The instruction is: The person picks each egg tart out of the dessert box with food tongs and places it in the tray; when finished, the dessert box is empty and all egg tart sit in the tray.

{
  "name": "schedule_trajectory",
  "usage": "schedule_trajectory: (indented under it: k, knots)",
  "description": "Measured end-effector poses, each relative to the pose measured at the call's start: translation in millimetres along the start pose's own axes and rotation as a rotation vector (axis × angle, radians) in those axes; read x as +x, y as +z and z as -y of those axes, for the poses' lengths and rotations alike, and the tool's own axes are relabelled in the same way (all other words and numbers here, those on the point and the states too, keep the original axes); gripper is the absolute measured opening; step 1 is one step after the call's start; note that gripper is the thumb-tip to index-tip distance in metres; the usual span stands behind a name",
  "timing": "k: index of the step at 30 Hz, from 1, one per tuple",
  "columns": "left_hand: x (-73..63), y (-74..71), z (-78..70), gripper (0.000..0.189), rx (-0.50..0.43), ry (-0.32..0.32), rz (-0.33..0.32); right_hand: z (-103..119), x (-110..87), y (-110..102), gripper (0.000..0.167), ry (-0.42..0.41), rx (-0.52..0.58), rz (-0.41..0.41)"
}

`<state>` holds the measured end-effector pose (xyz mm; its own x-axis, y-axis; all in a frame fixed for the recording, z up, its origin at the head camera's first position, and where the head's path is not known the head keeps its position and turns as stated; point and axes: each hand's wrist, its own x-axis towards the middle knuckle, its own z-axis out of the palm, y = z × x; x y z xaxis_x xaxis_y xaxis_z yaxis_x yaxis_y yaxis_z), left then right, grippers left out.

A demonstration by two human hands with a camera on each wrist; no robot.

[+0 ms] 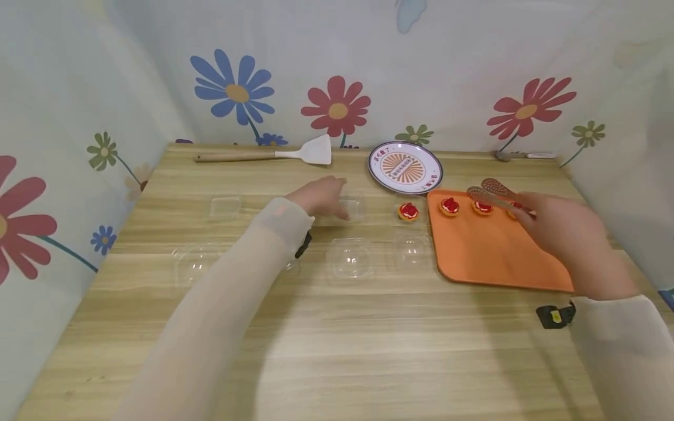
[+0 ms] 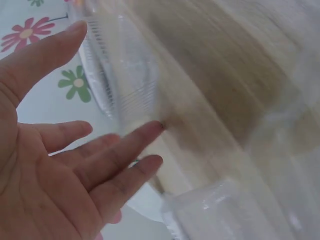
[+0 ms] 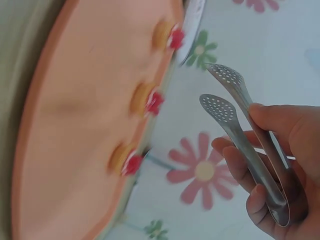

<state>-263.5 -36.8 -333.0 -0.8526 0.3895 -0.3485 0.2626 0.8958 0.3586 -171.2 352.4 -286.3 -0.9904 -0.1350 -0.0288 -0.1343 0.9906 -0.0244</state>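
My right hand (image 1: 566, 225) holds perforated metal tongs (image 3: 255, 155) over the back of an orange tray (image 1: 489, 251). The tongs' two ends stand apart with nothing between them. Along the tray's far edge lie three small red-topped tarts (image 1: 450, 206), partly behind the tongs in the head view. Another tart (image 1: 408, 211) sits in a clear plastic container to the left of the tray. With fingers spread and relaxed, my left hand (image 1: 321, 197) hovers near a clear plastic container (image 1: 355, 207) and holds nothing.
Several clear domed lids, such as this lid (image 1: 351, 260), lie in front of the containers. Another clear container (image 1: 225, 207) is farther left. A white-headed spatula (image 1: 316, 151), a round plate (image 1: 405, 168) and a metal utensil (image 1: 526, 155) lie along the back edge.
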Motion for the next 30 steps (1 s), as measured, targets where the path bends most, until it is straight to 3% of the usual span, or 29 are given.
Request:
schedule_trajectory:
  k: [4, 11, 14, 17, 25, 27, 30]
  knots:
    - [-3.6, -3.5, -10.6, 0.094, -0.006, -0.002, -0.007, 17, 0.6, -2, 0.047, -0.060, 0.023, 0.010]
    - [-3.1, -7.1, -45.6, 0.085, 0.105, 0.009, -0.088, 47, 0.6, -1, 0.046, -0.157, 0.029, -0.040]
    - [3.8, -4.5, -58.6, 0.083, 0.115, 0.050, -0.089, 59, 2.6, 0, 0.041, -0.186, 0.027, -0.041]
    - [10.7, -0.1, -69.0, 0.084, 0.115, 0.094, -0.067, 68, 5.6, 2, 0.038, -0.184, 0.051, 0.007]
    - [27.2, 12.7, -88.5, 0.086, 0.113, 0.175, -0.051, 81, 11.7, 7, 0.045, -0.213, 0.098, 0.098]
    - [32.8, 15.9, -92.1, 0.081, 0.118, 0.179, -0.061, 82, 14.3, 8, 0.045, -0.219, 0.091, 0.103]
    - [40.3, 20.1, -96.7, 0.058, 0.118, 0.179, -0.064, 82, 17.6, 10, 0.046, -0.222, 0.087, 0.106]
